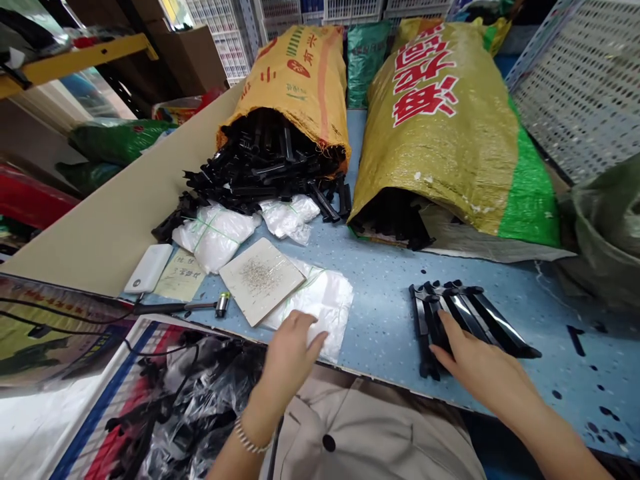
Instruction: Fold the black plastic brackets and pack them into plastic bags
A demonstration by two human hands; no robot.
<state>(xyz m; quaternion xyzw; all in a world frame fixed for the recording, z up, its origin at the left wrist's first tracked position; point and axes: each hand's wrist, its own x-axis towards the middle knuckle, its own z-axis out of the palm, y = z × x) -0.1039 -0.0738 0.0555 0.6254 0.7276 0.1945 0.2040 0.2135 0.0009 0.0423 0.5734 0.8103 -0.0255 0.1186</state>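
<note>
My left hand (294, 350) is over the stack of clear plastic bags (333, 300) at the table's near edge. Its thumb and fingers are apart with nothing between them. On the right, several long black plastic parts (483, 313) lie side by side in a row. My right hand (473, 360) has its thumb and forefinger closed around the leftmost part of the row (423, 333); its other fingers are hidden. A pale square tile (263, 277) with dark specks on top rests partly on the bags.
An orange sack (300, 87) spills black parts (250, 177) at the back. The yellow-green sack (440, 153) also holds black parts. A hammer (200, 307), a white power bank (149, 268) and tied bag bundles (215, 233) lie left. Below is a bin of bagged parts (200, 400).
</note>
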